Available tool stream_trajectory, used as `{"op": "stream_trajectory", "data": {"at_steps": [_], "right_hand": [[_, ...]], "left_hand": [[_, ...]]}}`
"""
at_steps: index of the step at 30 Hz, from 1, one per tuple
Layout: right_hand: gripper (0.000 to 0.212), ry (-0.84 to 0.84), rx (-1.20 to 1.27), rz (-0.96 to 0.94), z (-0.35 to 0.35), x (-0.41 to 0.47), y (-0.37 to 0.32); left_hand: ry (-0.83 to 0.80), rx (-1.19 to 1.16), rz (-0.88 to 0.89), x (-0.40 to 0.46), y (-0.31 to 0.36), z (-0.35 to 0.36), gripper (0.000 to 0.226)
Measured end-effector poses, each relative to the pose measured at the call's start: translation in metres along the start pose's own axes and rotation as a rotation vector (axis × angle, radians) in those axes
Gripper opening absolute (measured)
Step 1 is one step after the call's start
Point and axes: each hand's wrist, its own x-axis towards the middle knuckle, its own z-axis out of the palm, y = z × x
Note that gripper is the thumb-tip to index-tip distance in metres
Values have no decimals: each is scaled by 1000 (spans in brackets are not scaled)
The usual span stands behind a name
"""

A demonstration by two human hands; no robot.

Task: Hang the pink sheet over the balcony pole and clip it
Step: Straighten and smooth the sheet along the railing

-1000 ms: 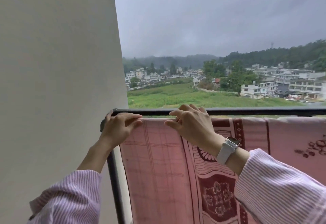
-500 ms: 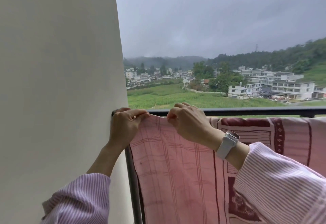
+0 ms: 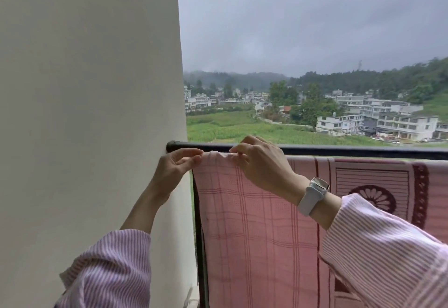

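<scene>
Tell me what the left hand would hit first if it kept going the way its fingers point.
The left hand points rightward along the rail. Its fingertips already pinch the pink sheet at the top corner, so the next thing in line is probably the right hand, close beside it on the same edge. Depth between them is unclear.

Balcony corner hemmed in on the left, open sky above the rail.

A pale wall point(image 3: 92, 113) fills the left of the frame and meets the end of the dark pole point(image 3: 339, 149), closing off passage that side; the left hand point(image 3: 173, 169) works just beside it. The pink sheet point(image 3: 254, 230) curtains the lower centre and right, blocking any reach through beneath the pole, with a dark upright post point(image 3: 201, 247) at its left edge. The right hand point(image 3: 261, 164) rests on the sheet's top fold. Above the pole, centre and right of frame, the way stands open.
</scene>
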Motion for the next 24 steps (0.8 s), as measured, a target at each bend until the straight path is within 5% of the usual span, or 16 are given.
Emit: {"op": "stream_trajectory", "data": {"at_steps": [6,11,20,24], "right_hand": [[22,46,41,83,9,4,-10],[11,32,80,131,7,12,-15],[17,151,83,84,9,26,-34],[22,110,-25,-10,17,14,-31]], "left_hand": [[-120,-103,-80,2,-7,-1,25],[71,-318,-112,-1,-11,9,9],[353,-43,147,15,4,0,19],[275,-126,96,4,-16,3,8]]}}
